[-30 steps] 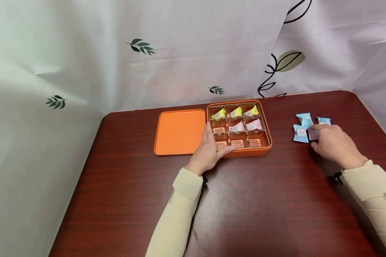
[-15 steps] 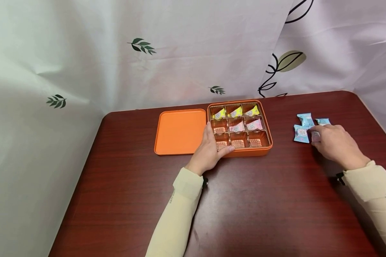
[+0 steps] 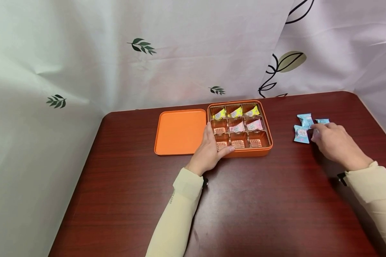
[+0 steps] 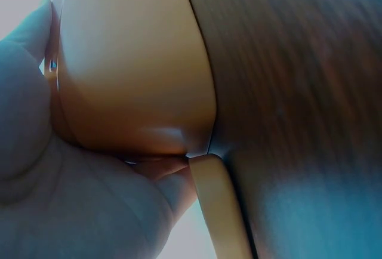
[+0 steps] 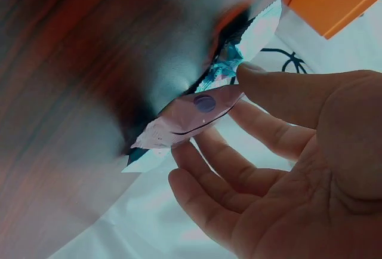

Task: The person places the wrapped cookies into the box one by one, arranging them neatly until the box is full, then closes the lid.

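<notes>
Both arms are outstretched, left hand spread against the orange box, right hand pinching a pink packet.

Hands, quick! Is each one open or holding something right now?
Left hand: open, touching the orange box.
Right hand: closed, holding a pink wrapped candy.

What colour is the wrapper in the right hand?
The wrapper is pink; the right wrist view shows it best.

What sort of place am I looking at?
Probably a makeshift indoor booth: leaf-print sheeting behind and beside a wood-grain table, with an orange box on it.
</notes>
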Motion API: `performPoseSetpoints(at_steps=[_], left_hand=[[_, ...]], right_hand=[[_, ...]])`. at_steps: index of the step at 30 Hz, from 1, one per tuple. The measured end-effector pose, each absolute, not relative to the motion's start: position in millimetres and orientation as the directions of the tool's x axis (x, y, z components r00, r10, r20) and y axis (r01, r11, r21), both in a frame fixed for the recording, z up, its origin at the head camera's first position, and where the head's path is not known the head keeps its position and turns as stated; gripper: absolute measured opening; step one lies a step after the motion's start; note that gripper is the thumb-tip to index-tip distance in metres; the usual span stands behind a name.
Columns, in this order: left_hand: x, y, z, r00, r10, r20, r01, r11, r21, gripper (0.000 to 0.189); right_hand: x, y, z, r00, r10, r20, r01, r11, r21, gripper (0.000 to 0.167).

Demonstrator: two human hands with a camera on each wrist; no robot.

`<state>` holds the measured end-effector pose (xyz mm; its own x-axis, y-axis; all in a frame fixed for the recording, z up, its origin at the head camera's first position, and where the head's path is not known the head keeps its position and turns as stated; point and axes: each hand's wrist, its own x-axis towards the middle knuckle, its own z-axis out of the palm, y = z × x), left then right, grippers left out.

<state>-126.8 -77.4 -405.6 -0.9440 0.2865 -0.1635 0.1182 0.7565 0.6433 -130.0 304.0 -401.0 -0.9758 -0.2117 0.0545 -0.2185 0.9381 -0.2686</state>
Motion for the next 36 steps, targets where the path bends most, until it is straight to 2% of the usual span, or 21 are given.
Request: performPoseSetpoints(at_steps=[23, 36], left_hand=[[-127, -77, -406, -0.945, 0.293, -0.148, 0.133, 0.754, 0.644, 0.113], [-127, -77, -407, -0.944, 0.296, -0.143, 0.138, 0.751, 0.646, 0.112]], right_hand=[[-126, 291, -391, -0.975, -0.180, 0.131, -0.215, 0.917, -0.336, 0.036], [-126, 277, -384, -0.921, -0.201, 0.332, -0.317, 0.884, -0.344, 0.025]])
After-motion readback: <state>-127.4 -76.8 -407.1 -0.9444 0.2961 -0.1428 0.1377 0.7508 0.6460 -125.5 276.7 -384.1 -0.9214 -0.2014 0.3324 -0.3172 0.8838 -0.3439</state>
